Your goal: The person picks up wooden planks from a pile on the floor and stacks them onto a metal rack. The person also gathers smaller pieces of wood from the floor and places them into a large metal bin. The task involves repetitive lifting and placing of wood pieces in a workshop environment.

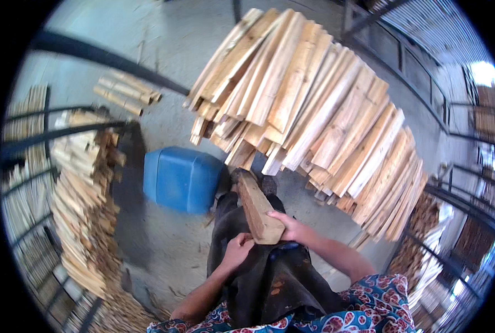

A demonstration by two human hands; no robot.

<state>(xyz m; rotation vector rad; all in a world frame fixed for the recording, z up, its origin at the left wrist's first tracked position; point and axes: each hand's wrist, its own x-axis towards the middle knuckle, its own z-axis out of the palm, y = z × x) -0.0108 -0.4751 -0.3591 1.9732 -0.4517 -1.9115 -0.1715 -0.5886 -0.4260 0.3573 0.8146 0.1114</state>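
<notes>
A thick wooden board (253, 204) points away from me over my lap, its near end tilted up toward me. My right hand (291, 226) grips this end from the right, thumb lying on top and the other fingers hidden underneath. Against the left edge of the same end is my left hand (238, 250), its fingers curled in; whether they pinch the edge or some small thing, I cannot make out. A dark, stained apron (281, 277) covers my lap beneath the board.
A long stack of sawn boards (314, 111) curves across ahead and to the right. A blue plastic container (183, 178) stands left of my legs. More wood is piled at the left (86, 205), among dark metal bars (108, 58). Several short pieces (126, 91) lie on the floor.
</notes>
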